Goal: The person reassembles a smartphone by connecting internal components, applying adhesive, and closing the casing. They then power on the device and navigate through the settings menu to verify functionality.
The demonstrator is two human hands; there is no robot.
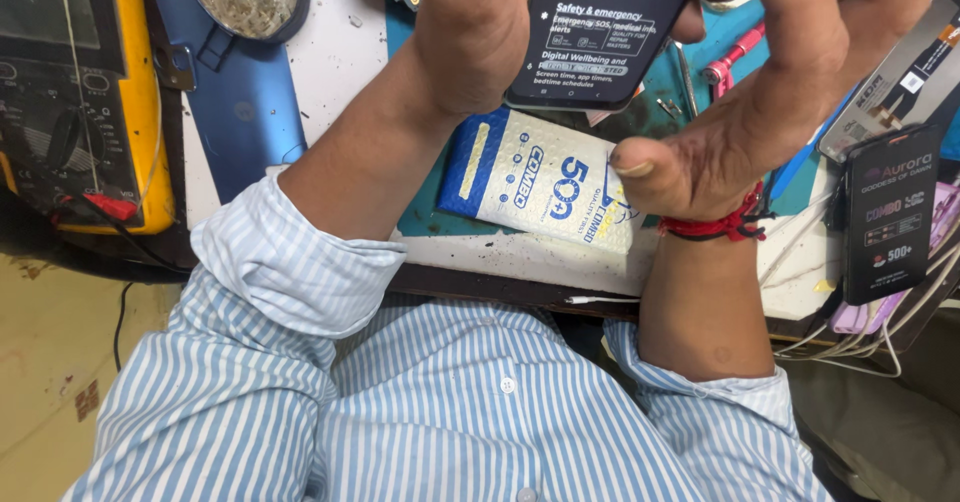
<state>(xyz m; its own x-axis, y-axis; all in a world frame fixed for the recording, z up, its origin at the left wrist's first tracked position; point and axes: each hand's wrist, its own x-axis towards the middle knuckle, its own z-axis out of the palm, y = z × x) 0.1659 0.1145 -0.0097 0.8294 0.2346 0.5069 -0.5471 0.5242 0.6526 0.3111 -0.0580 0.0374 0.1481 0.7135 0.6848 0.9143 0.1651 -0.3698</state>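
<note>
You hold a black smartphone above the desk, lit screen toward your face for reading, your left hand and right hand each grasping one side edge, above a blue-and-white padded packet near the desk's front edge.

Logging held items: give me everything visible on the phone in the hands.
The phone is a dark, slim slab with rounded corners, its glossy screen lit and showing a dark menu of white text lines and small icons. It is held tilted above the bench, its upper part cut off by the frame edge. The left hand grips its left edge; the right hand closes on its right side, thumb free below. Under it lies a white-and-blue padded pouch.
</note>
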